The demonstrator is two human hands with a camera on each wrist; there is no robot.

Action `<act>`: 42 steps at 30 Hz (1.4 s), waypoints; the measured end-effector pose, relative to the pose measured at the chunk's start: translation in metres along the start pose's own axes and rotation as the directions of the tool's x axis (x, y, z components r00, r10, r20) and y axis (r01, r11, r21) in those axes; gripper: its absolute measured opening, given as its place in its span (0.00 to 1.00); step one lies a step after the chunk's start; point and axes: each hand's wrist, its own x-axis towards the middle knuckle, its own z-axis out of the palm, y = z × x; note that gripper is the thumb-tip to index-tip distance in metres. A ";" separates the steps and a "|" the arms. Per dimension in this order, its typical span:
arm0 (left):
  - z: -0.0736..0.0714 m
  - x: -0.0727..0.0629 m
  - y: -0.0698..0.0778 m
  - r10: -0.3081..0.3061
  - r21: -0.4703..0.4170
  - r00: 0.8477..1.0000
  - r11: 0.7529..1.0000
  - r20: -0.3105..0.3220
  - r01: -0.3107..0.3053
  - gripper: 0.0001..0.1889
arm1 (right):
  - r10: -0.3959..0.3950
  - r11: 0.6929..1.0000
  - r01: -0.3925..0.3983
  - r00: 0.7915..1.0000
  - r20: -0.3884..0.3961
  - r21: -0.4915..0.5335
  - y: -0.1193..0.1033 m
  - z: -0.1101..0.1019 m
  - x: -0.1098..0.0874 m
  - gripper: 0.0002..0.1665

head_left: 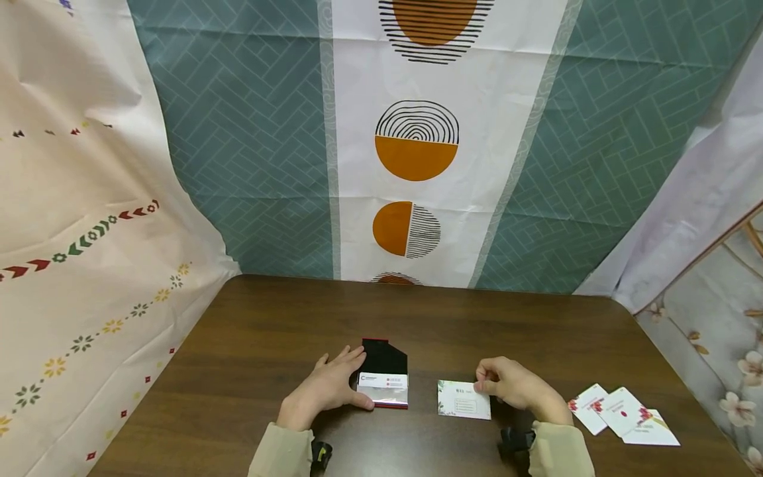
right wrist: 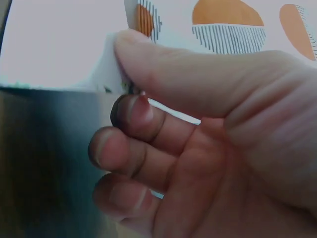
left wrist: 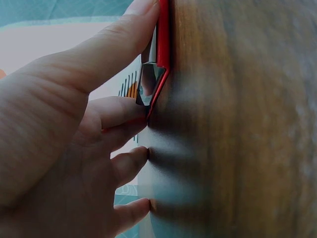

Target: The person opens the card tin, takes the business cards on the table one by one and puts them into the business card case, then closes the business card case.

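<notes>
My left hand point(head_left: 328, 386) holds the left side of an open card holder point(head_left: 384, 361), black with red edges. Its thumb is at the lower edge and the index finger at the upper left; in the left wrist view the other fingertips rest on the table beside the red rim point(left wrist: 164, 37). A white card with a small logo and a shiny strip show in the holder's lower part. Between thumb and fingers, my right hand point(head_left: 521, 386) pinches a white business card point(head_left: 461, 401) with green leaf prints by its right edge. The right wrist view shows the thumb over this card point(right wrist: 64, 44).
Several white cards with red flower prints point(head_left: 622, 412) lie overlapping at the right of the brown wooden table point(head_left: 286, 318). Patterned cloths hang behind and at both sides, with the patterned curtain point(head_left: 417, 232) along the table's back edge.
</notes>
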 end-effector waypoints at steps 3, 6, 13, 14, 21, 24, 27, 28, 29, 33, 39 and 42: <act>0.001 0.000 0.000 0.004 0.001 1.000 1.000 0.005 -0.004 0.51 | -0.047 0.999 0.046 0.999 0.012 0.028 -0.002 0.000 0.003 0.09; 0.002 -0.001 0.000 0.005 0.013 1.000 1.000 0.002 -0.005 0.51 | -0.077 0.997 0.077 0.997 0.009 0.026 -0.007 0.002 0.008 0.09; 0.003 -0.002 0.001 0.017 -0.018 1.000 1.000 -0.007 -0.017 0.51 | -0.079 0.997 0.080 0.995 -0.057 0.015 -0.018 0.003 0.019 0.07; 0.003 -0.002 0.001 0.019 -0.018 1.000 1.000 -0.008 -0.019 0.51 | -0.081 0.997 0.082 0.994 -0.068 0.014 -0.020 0.004 0.020 0.07; 0.003 -0.003 0.000 0.015 0.008 1.000 1.000 -0.006 -0.015 0.51 | -0.055 0.998 0.058 0.985 -0.165 0.014 -0.026 0.011 0.031 0.06; 0.002 -0.002 -0.001 0.018 0.003 1.000 1.000 -0.009 -0.018 0.52 | -0.037 0.999 0.041 0.981 -0.190 0.015 -0.028 0.011 0.035 0.08; 0.002 0.000 -0.001 0.019 -0.003 1.000 1.000 -0.010 -0.019 0.52 | -0.039 0.999 0.040 0.979 -0.202 0.005 -0.030 0.011 0.039 0.08; 0.001 0.000 -0.001 0.016 -0.005 1.000 1.000 -0.008 -0.016 0.51 | -0.041 0.999 0.042 0.978 -0.205 0.003 -0.031 0.011 0.040 0.08; 0.001 0.000 -0.001 0.014 -0.006 1.000 1.000 -0.006 -0.014 0.51 | -0.043 0.999 0.045 0.977 -0.208 0.004 -0.032 0.011 0.042 0.08; 0.000 -0.001 -0.001 0.010 -0.004 1.000 1.000 -0.003 -0.010 0.51 | -0.048 0.998 0.055 0.978 -0.203 0.030 -0.038 0.012 0.048 0.09; -0.001 0.000 -0.002 0.012 0.008 1.000 1.000 -0.005 -0.012 0.51 | -0.055 0.996 0.067 0.978 -0.199 0.054 -0.044 0.018 0.055 0.09; 0.000 0.000 -0.002 0.009 0.006 1.000 1.000 -0.006 -0.009 0.51 | -0.072 0.995 0.082 0.980 -0.185 0.051 -0.049 0.022 0.057 0.07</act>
